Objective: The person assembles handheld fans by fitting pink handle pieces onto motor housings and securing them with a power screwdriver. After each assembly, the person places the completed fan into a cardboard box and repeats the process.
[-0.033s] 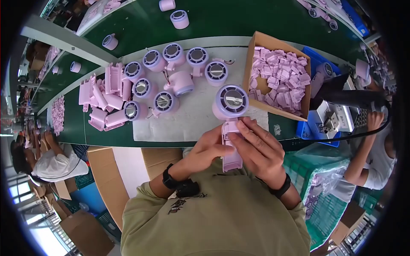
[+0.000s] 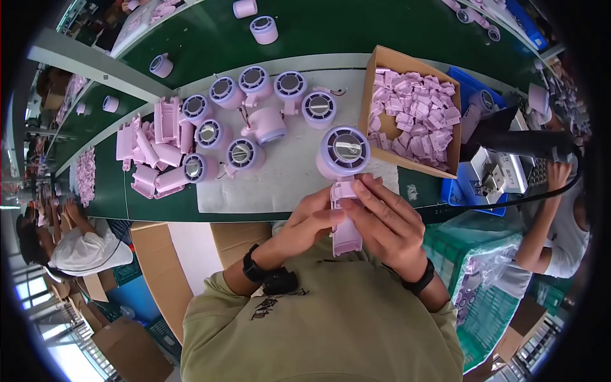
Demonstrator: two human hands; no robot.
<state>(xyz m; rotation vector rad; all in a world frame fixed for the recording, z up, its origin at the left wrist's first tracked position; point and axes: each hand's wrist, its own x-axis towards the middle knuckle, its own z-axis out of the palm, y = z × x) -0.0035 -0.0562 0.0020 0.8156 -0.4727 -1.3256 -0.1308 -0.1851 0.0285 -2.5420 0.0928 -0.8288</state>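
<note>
Both hands on the pink handle, barely any change

Almost nothing has changed: the view has shifted slightly, and the left thumb maybe sits a touch higher. So the work at the handle looks to be at the same point.

The pink device [image 2: 344, 189] is held over the near table edge, round head [image 2: 343, 151] away from the body, handle [image 2: 347, 242] toward it. Left hand [image 2: 304, 228] pinches the handle, thumb across its front (fingers behind mostly hidden). Right hand [image 2: 393, 232] closes on the right side, fingertips pressed to the upper handle.

On the pale mat [image 2: 267, 191]: more round-headed units [image 2: 246, 153]. Pile of pink shells [image 2: 153, 149] to the left; cardboard box [image 2: 367, 108] of small pink parts [image 2: 420, 114] to the right.
</note>
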